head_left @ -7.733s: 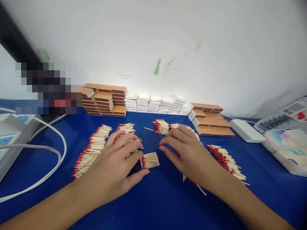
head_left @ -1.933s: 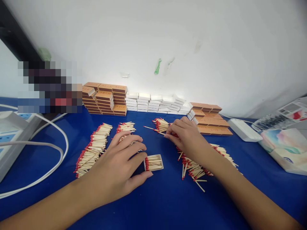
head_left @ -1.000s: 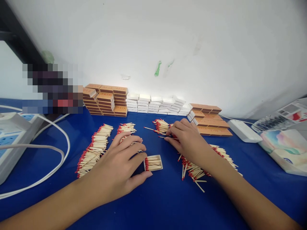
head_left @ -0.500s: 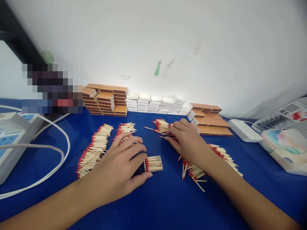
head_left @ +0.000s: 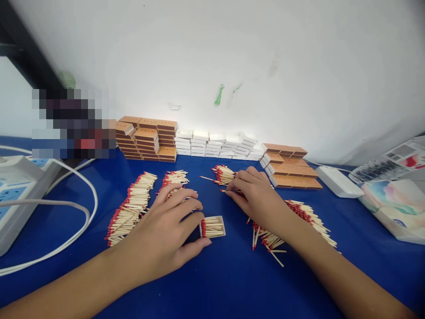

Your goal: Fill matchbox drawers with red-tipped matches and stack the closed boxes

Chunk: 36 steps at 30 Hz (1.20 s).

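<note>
A white matchbox tray (head_left: 223, 227) holding red-headed matches (head_left: 212, 227) lies on the blue table. My left hand (head_left: 169, 221) is around its left end, index finger at the upper corner and thumb along the near edge, the other fingers spread. My right hand (head_left: 255, 195) is closed, thumb and fingertips together by a match (head_left: 223, 191) whose red head sticks out to the left; the rest of it is hidden. Just beyond lies a small heap of matches (head_left: 224, 175). A larger match pile (head_left: 305, 215) is partly covered by my right wrist.
Match rows (head_left: 137, 195) lie left of my left hand. Along the wall stand brown matchboxes (head_left: 146, 137), white trays (head_left: 215, 146) and more brown matchboxes (head_left: 288, 164). A power strip (head_left: 16, 186) with white cables is at left; a white adapter (head_left: 338, 180) and tissue pack (head_left: 395, 208) at right.
My right hand has shifted slightly down, its fingers drawn in closer around the match. My left hand and the tray have stayed in place.
</note>
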Each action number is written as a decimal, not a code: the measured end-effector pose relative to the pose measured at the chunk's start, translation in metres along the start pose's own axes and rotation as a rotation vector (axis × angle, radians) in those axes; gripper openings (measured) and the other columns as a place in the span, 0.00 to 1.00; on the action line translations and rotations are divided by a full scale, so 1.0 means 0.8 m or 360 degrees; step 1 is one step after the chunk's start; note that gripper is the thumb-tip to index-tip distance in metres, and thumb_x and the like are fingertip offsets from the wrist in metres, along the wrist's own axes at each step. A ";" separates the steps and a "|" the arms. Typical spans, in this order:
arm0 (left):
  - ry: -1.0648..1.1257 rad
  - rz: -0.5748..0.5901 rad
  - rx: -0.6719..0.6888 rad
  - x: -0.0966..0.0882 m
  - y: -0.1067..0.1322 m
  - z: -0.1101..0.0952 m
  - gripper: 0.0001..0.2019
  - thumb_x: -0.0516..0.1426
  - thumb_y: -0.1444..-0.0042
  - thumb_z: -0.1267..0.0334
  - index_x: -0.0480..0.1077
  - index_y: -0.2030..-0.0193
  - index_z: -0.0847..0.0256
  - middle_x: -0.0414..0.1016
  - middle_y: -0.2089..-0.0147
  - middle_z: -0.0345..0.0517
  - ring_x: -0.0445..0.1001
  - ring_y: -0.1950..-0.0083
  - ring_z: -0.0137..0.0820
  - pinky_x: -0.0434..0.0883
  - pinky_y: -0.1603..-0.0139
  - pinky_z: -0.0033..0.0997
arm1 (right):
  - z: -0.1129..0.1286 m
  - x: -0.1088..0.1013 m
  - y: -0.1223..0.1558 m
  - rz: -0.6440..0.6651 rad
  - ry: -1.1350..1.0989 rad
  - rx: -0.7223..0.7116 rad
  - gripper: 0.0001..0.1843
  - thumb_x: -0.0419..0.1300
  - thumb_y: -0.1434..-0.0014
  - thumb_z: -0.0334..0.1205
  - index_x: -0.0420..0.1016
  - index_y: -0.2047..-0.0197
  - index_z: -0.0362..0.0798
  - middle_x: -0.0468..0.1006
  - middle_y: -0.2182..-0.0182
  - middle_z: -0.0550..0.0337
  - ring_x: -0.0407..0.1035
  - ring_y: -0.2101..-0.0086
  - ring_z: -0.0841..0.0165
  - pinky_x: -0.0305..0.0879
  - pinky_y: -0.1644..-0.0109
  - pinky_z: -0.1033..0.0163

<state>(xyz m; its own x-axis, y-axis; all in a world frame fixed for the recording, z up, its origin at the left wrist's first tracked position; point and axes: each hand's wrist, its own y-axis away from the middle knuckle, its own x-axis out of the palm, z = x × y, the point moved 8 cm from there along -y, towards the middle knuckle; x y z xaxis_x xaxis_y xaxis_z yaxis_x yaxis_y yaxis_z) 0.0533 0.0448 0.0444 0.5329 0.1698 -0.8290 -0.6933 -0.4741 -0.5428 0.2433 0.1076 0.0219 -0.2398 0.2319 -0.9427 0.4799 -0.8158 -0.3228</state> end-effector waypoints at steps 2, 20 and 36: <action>-0.0001 -0.0002 0.0004 0.001 0.001 0.000 0.10 0.65 0.29 0.56 0.80 0.52 0.62 0.84 0.50 0.48 0.78 0.37 0.48 0.63 0.27 0.56 | -0.001 0.003 0.000 -0.0014 0.0056 -0.0002 0.08 0.63 0.24 0.37 0.78 0.59 0.48 0.79 0.61 0.53 0.64 0.57 0.57 0.58 0.53 0.52; -0.0113 -0.0111 -0.0095 -0.006 0.000 0.009 0.10 0.65 0.29 0.57 0.80 0.53 0.62 0.85 0.48 0.50 0.78 0.40 0.48 0.68 0.32 0.58 | 0.093 -0.032 0.018 -0.0154 -0.0168 -0.0295 0.08 0.59 0.23 0.35 0.78 0.56 0.48 0.80 0.59 0.53 0.69 0.55 0.57 0.64 0.45 0.50; -0.0054 -0.0096 -0.0045 -0.007 -0.002 0.001 0.09 0.65 0.29 0.56 0.80 0.53 0.61 0.85 0.50 0.47 0.79 0.40 0.46 0.67 0.30 0.58 | -0.017 -0.003 0.003 -0.0205 0.0043 0.0037 0.03 0.66 0.28 0.37 0.81 0.57 0.49 0.81 0.59 0.52 0.66 0.56 0.54 0.61 0.51 0.49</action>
<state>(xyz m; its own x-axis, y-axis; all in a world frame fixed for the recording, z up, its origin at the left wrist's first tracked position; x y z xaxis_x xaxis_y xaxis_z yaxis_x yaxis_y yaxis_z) 0.0510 0.0454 0.0494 0.5562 0.2278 -0.7992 -0.6460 -0.4865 -0.5882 0.2562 0.1124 0.0221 -0.2752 0.3497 -0.8955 0.4266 -0.7903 -0.4397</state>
